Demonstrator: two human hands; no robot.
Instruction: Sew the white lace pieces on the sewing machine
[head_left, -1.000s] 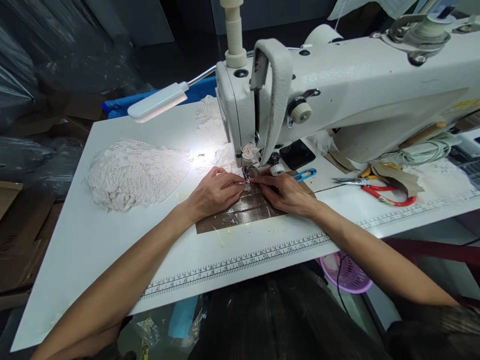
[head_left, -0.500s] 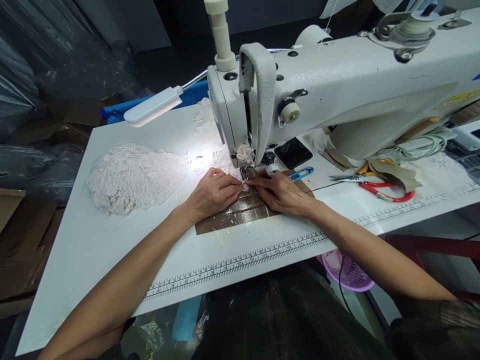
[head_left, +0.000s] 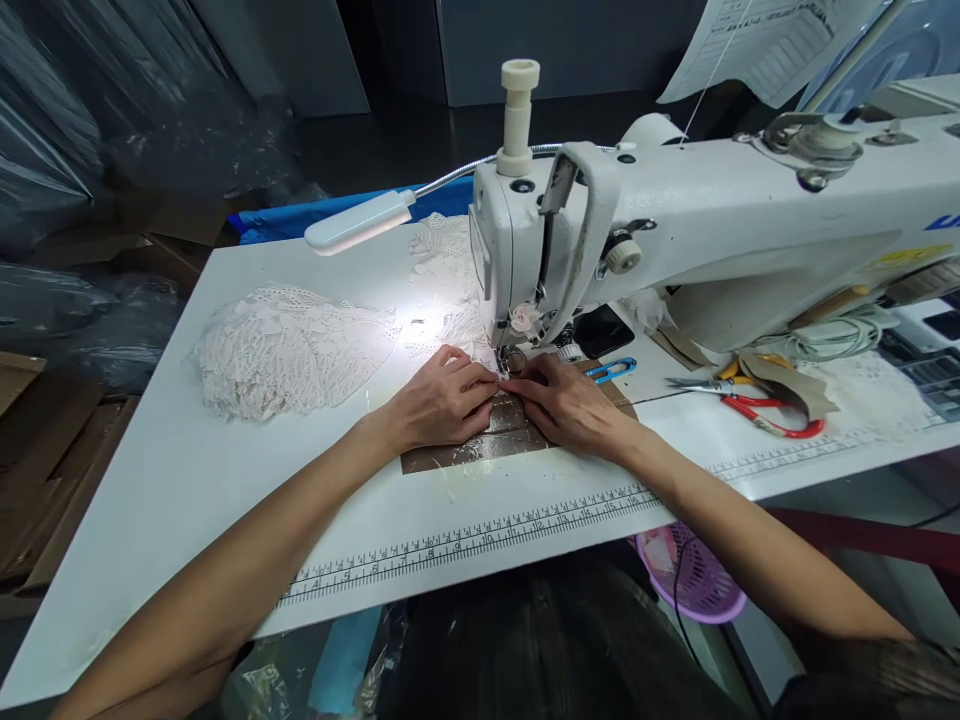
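Under the needle area of a white sewing machine (head_left: 712, 210), my two hands meet at the presser foot (head_left: 512, 360). My left hand (head_left: 446, 400) lies on the left side, its fingers bent together on the edge of white lace. From the right, my right hand (head_left: 566, 400) pinches at the same spot, fingertips almost touching the left ones. The bit of lace between the fingertips is small and mostly hidden. Both hands rest over a brown sheet (head_left: 450, 457). White lace (head_left: 292, 350) lies bunched to the left and continues behind the needle.
Blue thread snips (head_left: 611, 370), a black phone (head_left: 602, 330) and red-handled scissors (head_left: 772, 415) lie right of my hands. A lit lamp (head_left: 360, 222) hangs over the lace. A printed ruler (head_left: 465, 540) runs along the table's front edge. A purple basket (head_left: 697, 585) stands below.
The view has shifted, so the machine sits lower and farther right. Both hands stay at the presser foot, with the fingertips slightly closer together.
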